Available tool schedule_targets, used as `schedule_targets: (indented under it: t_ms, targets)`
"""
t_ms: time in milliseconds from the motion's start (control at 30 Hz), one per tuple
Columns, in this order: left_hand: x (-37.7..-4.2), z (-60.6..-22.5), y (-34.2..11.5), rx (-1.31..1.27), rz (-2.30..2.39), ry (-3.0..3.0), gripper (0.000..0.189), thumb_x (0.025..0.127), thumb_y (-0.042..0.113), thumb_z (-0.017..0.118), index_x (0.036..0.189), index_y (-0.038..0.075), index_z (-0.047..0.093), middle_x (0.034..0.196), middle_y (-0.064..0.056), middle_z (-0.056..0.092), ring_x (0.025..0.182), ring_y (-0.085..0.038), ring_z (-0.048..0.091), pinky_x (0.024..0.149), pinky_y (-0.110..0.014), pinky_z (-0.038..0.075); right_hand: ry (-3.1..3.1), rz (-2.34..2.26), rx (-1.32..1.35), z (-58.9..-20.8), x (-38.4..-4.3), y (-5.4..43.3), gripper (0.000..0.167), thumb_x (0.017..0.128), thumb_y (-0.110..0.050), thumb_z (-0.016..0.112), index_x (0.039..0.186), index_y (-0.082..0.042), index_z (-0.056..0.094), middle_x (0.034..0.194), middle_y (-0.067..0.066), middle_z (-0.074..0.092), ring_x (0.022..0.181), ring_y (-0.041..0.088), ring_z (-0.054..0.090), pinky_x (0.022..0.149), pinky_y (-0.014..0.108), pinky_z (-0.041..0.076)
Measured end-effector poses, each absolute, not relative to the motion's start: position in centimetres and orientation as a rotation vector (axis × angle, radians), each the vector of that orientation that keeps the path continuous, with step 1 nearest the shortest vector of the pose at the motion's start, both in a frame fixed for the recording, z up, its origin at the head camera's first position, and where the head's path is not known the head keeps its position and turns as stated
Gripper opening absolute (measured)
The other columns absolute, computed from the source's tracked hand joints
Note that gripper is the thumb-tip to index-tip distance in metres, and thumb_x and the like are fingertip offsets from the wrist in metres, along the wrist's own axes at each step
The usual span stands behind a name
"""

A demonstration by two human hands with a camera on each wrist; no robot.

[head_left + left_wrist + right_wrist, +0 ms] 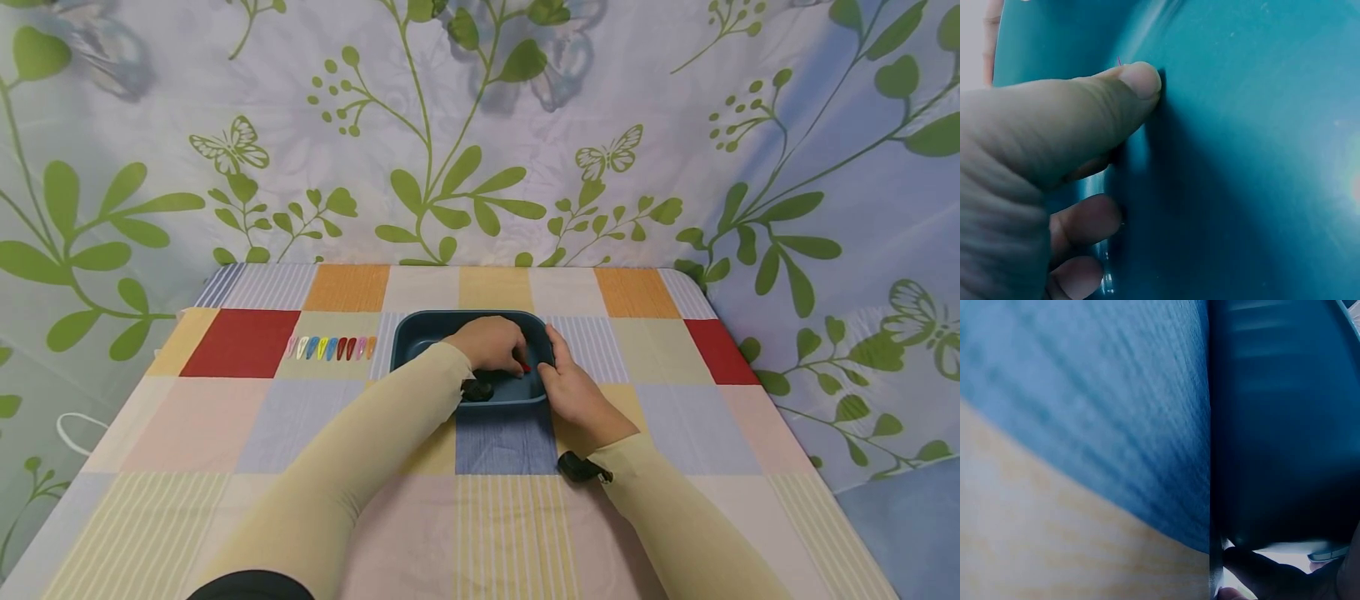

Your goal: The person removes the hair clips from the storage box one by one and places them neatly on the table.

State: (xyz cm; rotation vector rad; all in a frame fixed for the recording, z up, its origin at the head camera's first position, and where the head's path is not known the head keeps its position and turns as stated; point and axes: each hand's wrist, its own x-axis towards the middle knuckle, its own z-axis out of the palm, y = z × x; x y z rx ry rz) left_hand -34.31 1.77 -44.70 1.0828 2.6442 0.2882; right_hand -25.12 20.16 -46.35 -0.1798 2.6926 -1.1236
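A dark blue rectangular tray [468, 317] stands on the patchwork cloth in front of me. My left hand [491, 343] reaches down into its right half, thumb and fingertips pinching a small red hair clip [525, 367] close to the tray floor. In the left wrist view the thumb [1104, 103] covers nearly all of the clip, with only a thin pinkish tip poking out. At the tray's right end, my right hand [581, 400] grips the rim, thumb toward the near corner and fingers along the outer side.
Left of the tray, several snap hair clips [341, 348] in mixed colours lie side by side in a neat row. The cloth-covered table [315, 500] ends at the back against a leaf-patterned curtain [420, 142]. Each wrist wears a small black camera [576, 468].
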Motion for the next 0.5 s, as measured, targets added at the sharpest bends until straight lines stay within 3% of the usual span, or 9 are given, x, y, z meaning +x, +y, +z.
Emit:
schedule_targets:
  t_ms: [500]
  targets:
    - [-34.31, -44.69, 1.73, 1.062, 0.276, 2.659, 0.020, 0.089, 0.045, 0.083, 0.096, 0.027, 0.080, 0.098, 0.012, 0.074, 0.086, -0.008, 0.066, 0.085, -0.032, 0.056, 2.708, -1.120, -0.191, -46.53, -25.19, 20.26, 0.067, 0.112, -0.026, 0.032, 0.170, -0.018, -0.001, 0.167, 0.028, 0.033, 0.151, 0.049, 0.038, 0.123, 0.065, 0.030]
